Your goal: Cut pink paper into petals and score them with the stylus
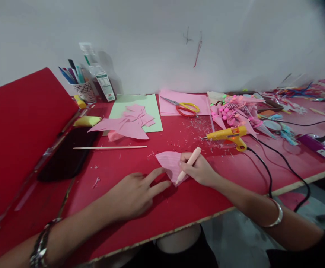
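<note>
A fan-shaped piece of pink paper with faint stripes lies flat on the red table. My right hand is closed around a pale peach marker, whose tip points down at the narrow corner of the paper. My left hand rests to the left, two fingers stretched out to the paper's left edge and the others curled under. Behind the hands lie a thin white stick and a pile of cut pink paper pieces.
A yellow glue gun with a black cable lies right of the paper. Scissors rest on pink sheets. Pink cones with pom-poms are heaped at the back right. A black phone-like slab, pen cup and bottle stand left.
</note>
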{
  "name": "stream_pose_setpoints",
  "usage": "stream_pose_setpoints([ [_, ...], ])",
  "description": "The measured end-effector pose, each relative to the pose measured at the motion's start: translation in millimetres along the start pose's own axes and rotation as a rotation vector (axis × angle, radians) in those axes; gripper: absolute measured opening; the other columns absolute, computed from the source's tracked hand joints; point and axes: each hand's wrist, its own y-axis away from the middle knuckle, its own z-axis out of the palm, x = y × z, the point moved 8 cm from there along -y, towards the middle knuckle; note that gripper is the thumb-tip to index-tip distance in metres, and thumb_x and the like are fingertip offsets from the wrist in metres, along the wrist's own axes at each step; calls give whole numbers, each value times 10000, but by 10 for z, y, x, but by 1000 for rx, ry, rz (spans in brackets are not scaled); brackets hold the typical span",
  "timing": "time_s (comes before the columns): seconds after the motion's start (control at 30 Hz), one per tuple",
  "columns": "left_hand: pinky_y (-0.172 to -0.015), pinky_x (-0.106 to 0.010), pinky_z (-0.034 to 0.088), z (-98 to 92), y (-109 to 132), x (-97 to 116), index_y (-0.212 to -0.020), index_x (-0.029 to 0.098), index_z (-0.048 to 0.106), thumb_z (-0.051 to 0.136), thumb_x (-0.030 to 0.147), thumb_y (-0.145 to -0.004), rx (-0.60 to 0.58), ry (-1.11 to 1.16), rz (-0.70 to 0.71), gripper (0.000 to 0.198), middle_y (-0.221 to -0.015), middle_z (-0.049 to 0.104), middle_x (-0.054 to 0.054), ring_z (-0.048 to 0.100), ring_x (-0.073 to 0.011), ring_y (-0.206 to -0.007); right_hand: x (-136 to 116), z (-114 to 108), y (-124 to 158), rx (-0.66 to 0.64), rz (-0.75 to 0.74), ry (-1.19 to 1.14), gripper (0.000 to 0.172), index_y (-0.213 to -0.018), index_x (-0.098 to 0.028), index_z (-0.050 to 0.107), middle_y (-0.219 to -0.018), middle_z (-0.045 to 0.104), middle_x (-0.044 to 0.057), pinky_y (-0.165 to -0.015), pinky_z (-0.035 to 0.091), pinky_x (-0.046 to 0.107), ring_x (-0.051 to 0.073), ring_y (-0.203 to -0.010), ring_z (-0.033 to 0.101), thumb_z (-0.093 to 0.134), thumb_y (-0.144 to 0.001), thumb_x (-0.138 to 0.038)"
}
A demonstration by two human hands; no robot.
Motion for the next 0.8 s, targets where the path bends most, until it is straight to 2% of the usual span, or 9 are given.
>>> stream_pose_setpoints([
  [0.23,-650,-320,483,-6,-1,-17,-1296,188,347,381,122,-769,-14,-3,-47,532,-1315,413,-110,578,-159,-730,-13,10,4,-7,-17,23,259,-542,-186,300,-508,310,-60,-426,245,187,61,-473,292,443,-754,-222],
  [0.8,-612,-312,490,-18,-14,-51,-1306,249,332,371,138,-756,-62,25,-90,563,-1319,412,-59,581,-136,-646,-4,34,-14,-36,24,-27,247,-540,-190,314,-491,315,-65,-422,255,188,66,-454,325,457,-740,-218],
])
